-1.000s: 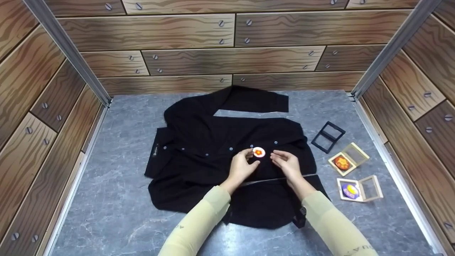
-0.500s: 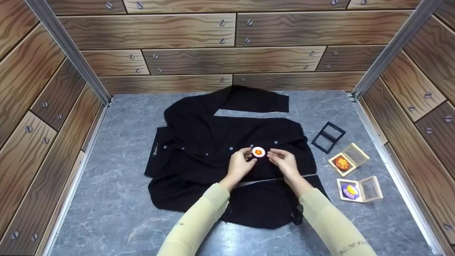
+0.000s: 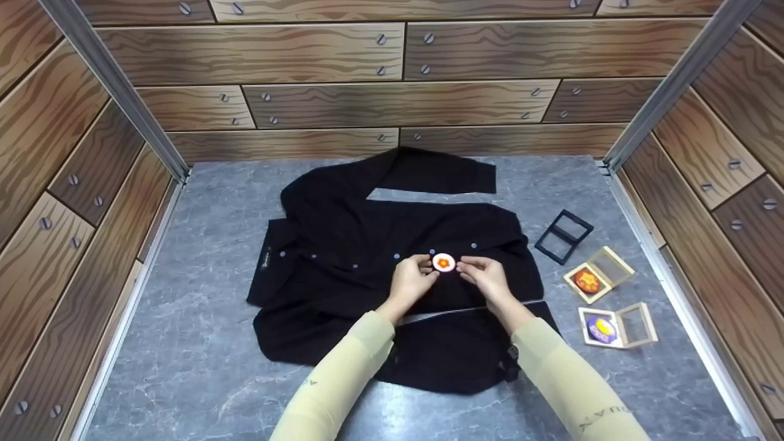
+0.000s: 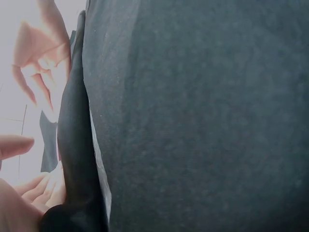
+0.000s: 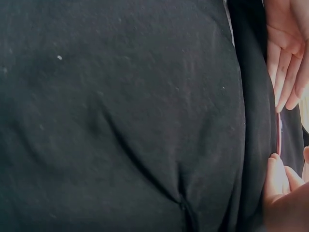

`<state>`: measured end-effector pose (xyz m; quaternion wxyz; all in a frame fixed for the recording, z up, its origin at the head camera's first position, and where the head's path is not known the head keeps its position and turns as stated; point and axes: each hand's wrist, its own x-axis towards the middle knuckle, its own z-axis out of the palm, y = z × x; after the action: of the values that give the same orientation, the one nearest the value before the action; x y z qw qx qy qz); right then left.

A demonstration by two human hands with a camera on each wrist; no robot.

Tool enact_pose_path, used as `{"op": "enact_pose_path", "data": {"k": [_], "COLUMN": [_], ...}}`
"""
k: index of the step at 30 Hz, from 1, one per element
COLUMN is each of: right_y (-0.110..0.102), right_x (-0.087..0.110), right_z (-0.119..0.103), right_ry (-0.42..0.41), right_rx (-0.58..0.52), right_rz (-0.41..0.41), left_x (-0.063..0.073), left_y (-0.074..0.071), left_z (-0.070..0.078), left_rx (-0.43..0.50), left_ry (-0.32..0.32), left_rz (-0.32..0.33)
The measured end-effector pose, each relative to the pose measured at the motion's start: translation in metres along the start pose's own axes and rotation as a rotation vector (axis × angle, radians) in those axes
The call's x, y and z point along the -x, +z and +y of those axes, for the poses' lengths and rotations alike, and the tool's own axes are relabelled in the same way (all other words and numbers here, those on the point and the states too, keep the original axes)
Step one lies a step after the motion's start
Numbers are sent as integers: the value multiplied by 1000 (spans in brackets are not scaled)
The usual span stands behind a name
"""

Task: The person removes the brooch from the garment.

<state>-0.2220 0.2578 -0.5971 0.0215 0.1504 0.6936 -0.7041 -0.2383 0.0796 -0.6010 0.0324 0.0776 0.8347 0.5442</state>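
Note:
A round white badge (image 3: 443, 263) with a red-orange flower lies on a black button-up shirt (image 3: 343, 233). My left hand (image 3: 410, 283) is at the badge's left side, its fingertips touching or very near the edge and its thumb apart. From the right, my right hand (image 3: 488, 280) has its fingertips at the opposite edge, its thumb also apart. In the right wrist view the badge (image 5: 279, 135) appears edge-on as a thin strip between the fingertips of both hands. A dark fold of the shirt (image 4: 75, 130) hides part of the hands in the left wrist view.
To the right lie a black empty-looking frame case (image 3: 564, 237), an open yellowish case (image 3: 620, 269) with an orange disc (image 3: 587, 281), and an open pale case (image 3: 637, 324) with a purple-and-yellow disc (image 3: 601, 329). Wood-patterned walls (image 3: 324, 55) surround the grey marbled surface (image 3: 202, 245).
My right hand has moved left to the badge's right edge. The left hand has shifted only slightly, its thumb a little higher. The shirt and the cases look unmoved.

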Motion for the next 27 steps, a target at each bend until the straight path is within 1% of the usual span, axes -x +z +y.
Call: {"op": "enact_pose_path", "data": {"k": [7,12,16,19,23,27], "right_y": [3,6,8,11,12,13], "right_x": [-2,-5,-7,-9,-8,-7], "right_z": [-3,-5,-6,-5,-4,-5], "right_ry": [1,-1,7,3,-19,-38], "right_rx": [78,146,231,323,452,501], "right_rz": [7,32,46,54,77,104], "left_x": [-2,-7,-12,-13,-15,-17], "left_y": [0,-1,-2,-3,-3,-1], "left_z": [0,3,6,7,7,10], "left_rx": [-22,-71,-124,-151,-174,-198], "left_ry": [-1,-22,-52,-70,-67,-57], "left_rz": [0,-10,-19,-13,-3,1]}}
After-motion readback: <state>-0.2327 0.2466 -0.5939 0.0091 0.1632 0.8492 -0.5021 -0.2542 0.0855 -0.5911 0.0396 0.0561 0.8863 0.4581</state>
